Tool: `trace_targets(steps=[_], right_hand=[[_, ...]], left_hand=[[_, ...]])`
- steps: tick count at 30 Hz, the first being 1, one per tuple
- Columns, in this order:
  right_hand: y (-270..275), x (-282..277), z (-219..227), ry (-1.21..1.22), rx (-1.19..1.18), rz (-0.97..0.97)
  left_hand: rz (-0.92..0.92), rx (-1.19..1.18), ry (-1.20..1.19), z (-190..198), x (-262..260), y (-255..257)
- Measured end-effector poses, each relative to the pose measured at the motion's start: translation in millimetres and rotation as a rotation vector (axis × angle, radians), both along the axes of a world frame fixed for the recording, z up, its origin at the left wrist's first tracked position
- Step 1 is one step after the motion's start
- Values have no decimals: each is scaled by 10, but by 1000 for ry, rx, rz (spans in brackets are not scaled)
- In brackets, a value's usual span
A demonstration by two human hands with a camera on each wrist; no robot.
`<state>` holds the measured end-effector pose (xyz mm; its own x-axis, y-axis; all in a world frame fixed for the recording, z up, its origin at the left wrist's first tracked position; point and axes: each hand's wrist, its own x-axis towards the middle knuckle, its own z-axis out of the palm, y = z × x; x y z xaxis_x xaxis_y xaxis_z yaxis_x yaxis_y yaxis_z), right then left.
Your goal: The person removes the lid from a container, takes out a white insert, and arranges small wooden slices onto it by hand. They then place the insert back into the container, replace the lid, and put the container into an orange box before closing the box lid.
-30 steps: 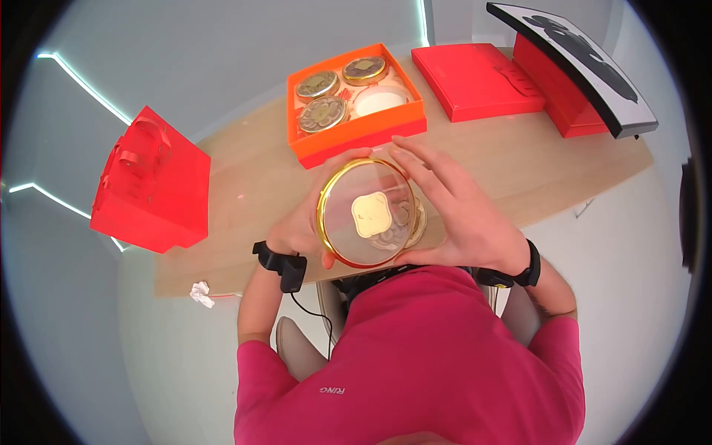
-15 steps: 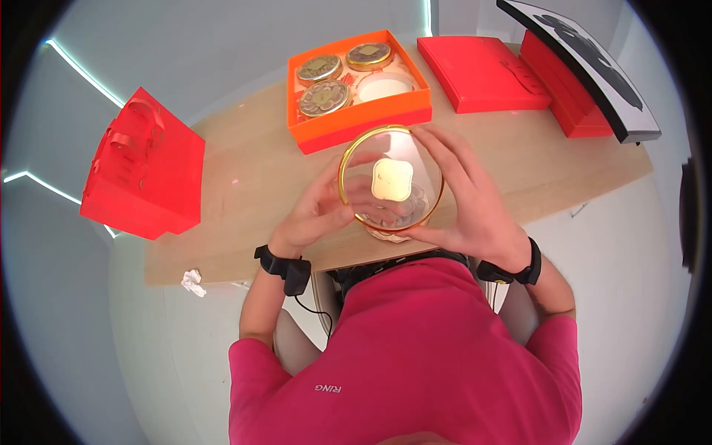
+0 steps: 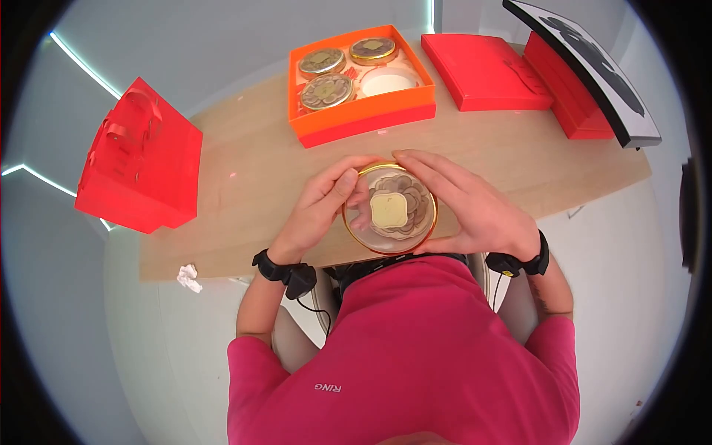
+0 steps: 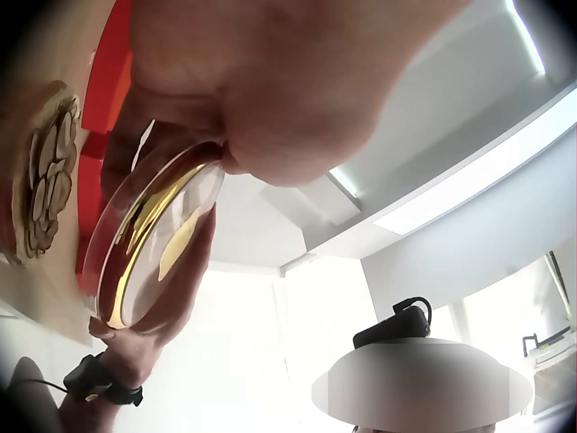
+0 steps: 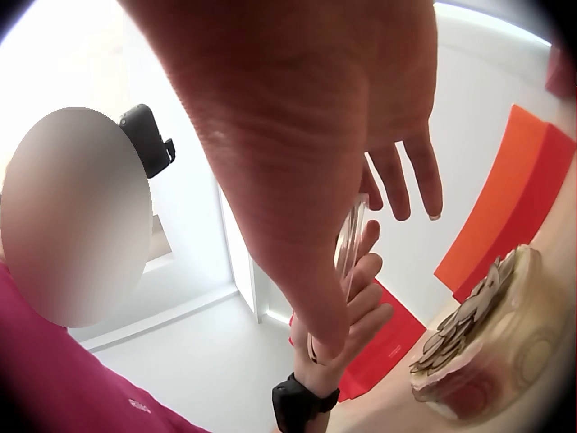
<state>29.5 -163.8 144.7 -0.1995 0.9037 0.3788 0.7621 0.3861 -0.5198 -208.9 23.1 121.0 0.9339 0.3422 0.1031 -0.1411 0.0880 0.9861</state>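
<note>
A clear round lid (image 3: 389, 211) with a gold rim and a gold square label is held between both hands. My left hand (image 3: 320, 206) grips its left edge, the thumb on the upper side. On the opposite edge my right hand (image 3: 480, 209) holds it, fingers at the far rim and thumb at the near one. Below the lid a clear round jar (image 5: 491, 347) stands uncovered on the table, heaped with thin grey-brown slices. In the left wrist view a gap shows between the lid (image 4: 144, 253) and the slices (image 4: 52, 180).
Behind the hands stands an orange-red box (image 3: 363, 126) with three lidded jars and one bare white round recess. A flat red box (image 3: 482, 74) and a tilted black-and-white panel (image 3: 586, 74) are at the back right. A red gift bag (image 3: 144, 163) stands left, crumpled tissue (image 3: 189, 278) near the table edge.
Both hands have shifted the lid: first away from the body and a little right, then back toward it, so it now overlaps the jar's slices in the head view.
</note>
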Motion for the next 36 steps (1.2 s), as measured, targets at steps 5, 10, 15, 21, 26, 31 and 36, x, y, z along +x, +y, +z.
trace_targets(steps=[5,10,15,21,26,31,36], right_hand=[[-23,-65,21,-43,84,-43],[-15,-68,-25,-52,120,-204],[8,-48,-28,4,123,-283],[-25,-152,-61,55,-15,-337],[-32,-123,-76,-1,-105,-332],[-42,-72,-110,-62,-213,-342],[-28,-57,-125,-48,-278,-334]], left_hand=[[21,58,32,31,1,-20],[155,259,4,38,-15,-48],[180,683,107,162,-80,-98],[185,1022,266,49,-72,-99],[136,1001,319,-72,-68,4],[45,932,345,-69,-33,28],[41,947,341,-134,-36,54]])
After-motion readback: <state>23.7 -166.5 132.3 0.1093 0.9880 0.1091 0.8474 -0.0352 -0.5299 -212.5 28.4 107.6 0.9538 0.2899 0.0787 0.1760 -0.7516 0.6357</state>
